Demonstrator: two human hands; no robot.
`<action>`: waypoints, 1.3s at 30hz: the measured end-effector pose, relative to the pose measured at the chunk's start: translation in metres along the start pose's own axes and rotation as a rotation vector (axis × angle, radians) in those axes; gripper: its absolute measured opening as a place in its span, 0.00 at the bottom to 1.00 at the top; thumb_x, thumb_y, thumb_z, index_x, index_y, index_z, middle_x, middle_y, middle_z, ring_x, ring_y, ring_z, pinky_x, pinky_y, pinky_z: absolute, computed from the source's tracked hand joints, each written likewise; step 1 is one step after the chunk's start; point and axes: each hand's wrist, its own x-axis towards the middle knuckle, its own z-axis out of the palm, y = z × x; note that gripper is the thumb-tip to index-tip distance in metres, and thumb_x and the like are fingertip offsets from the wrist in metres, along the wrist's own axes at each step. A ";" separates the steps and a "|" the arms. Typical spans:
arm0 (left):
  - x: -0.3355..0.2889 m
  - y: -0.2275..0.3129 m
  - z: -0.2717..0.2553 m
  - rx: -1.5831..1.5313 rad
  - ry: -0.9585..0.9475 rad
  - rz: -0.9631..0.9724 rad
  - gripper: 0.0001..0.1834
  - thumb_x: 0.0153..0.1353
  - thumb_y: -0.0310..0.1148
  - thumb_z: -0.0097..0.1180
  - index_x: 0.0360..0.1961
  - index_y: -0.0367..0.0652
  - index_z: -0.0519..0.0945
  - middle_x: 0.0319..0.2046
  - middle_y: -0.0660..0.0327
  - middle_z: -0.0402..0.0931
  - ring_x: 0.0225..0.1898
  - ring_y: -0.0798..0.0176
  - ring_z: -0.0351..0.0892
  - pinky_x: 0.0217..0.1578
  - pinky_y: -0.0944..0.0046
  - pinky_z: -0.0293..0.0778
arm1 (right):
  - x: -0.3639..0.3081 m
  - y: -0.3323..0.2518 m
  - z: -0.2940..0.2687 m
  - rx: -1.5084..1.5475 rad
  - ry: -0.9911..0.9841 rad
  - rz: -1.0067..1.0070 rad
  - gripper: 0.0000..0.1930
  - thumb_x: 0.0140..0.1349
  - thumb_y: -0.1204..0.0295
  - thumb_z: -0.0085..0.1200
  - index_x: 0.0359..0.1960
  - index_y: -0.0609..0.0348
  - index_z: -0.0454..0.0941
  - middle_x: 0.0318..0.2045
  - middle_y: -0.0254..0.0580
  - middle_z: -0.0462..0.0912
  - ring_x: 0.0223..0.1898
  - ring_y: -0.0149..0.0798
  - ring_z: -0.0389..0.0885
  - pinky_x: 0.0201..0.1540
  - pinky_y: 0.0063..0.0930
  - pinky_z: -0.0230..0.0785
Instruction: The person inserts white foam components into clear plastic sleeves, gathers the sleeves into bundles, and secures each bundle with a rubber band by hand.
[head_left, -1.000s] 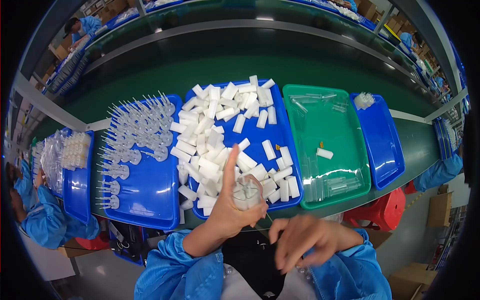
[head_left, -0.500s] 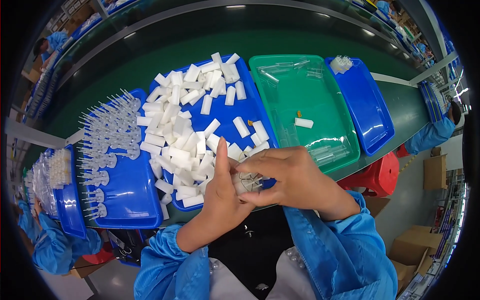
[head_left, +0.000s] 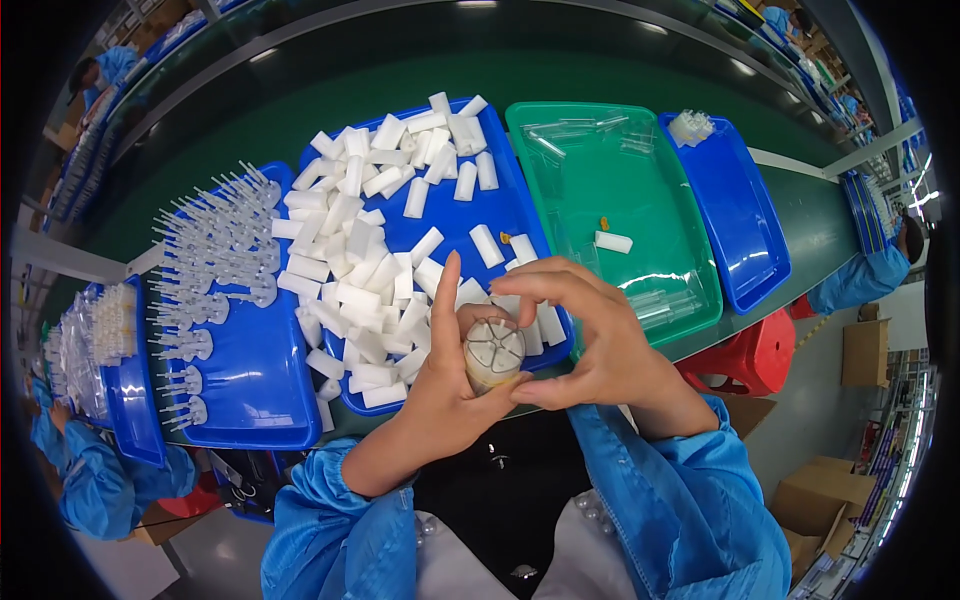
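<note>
In front of my body, my left hand [head_left: 438,385] is wrapped round a short round cylinder [head_left: 494,347] of white wedge-shaped pieces with dark lines between them. Its end faces up, and its side looks clear. My left index finger points up beside it. Close on its right is my right hand [head_left: 605,345], its fingers curved and apart from the thumb with nothing gripped. The right thumb tip is near my left fingertips; whether they touch I cannot tell. Behind the hands, a blue tray [head_left: 400,222] bears a heap of white wedge-like blocks [head_left: 360,270].
At left, another blue tray [head_left: 260,390] carries rows of clear pronged parts [head_left: 215,245]. To the right stand a green tray [head_left: 640,190] with clear strips [head_left: 660,305] and one white block [head_left: 613,242], then a blue tray [head_left: 735,220] with a pronged cluster [head_left: 690,127]. A red stool [head_left: 745,355] is below.
My right hand has opened and drawn back to the right from the round cylinder. The clear prongs seen on its top before no longer show. My left hand still holds it.
</note>
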 end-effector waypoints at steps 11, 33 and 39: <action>-0.001 0.002 -0.005 -0.954 -0.069 -0.284 0.29 0.63 0.27 0.47 0.62 0.43 0.50 0.52 0.54 0.63 0.54 0.58 0.66 0.53 0.55 0.67 | -0.013 0.003 0.012 -0.431 -0.061 -0.207 0.37 0.32 0.66 0.69 0.52 0.49 0.70 0.51 0.39 0.69 0.50 0.44 0.68 0.46 0.36 0.57; -0.003 -0.006 -0.004 -0.893 -0.039 -0.215 0.24 0.65 0.31 0.43 0.61 0.41 0.57 0.53 0.56 0.64 0.55 0.59 0.65 0.54 0.56 0.63 | -0.012 -0.001 0.016 -0.488 0.002 -0.125 0.34 0.38 0.66 0.66 0.53 0.52 0.70 0.50 0.40 0.69 0.51 0.43 0.68 0.51 0.38 0.54; 0.003 -0.007 -0.008 -1.047 -0.078 -0.210 0.27 0.67 0.33 0.39 0.65 0.39 0.50 0.59 0.55 0.59 0.59 0.61 0.60 0.58 0.59 0.59 | -0.013 0.004 0.010 -0.492 -0.050 -0.102 0.36 0.37 0.66 0.67 0.55 0.50 0.68 0.53 0.41 0.67 0.53 0.44 0.66 0.52 0.39 0.53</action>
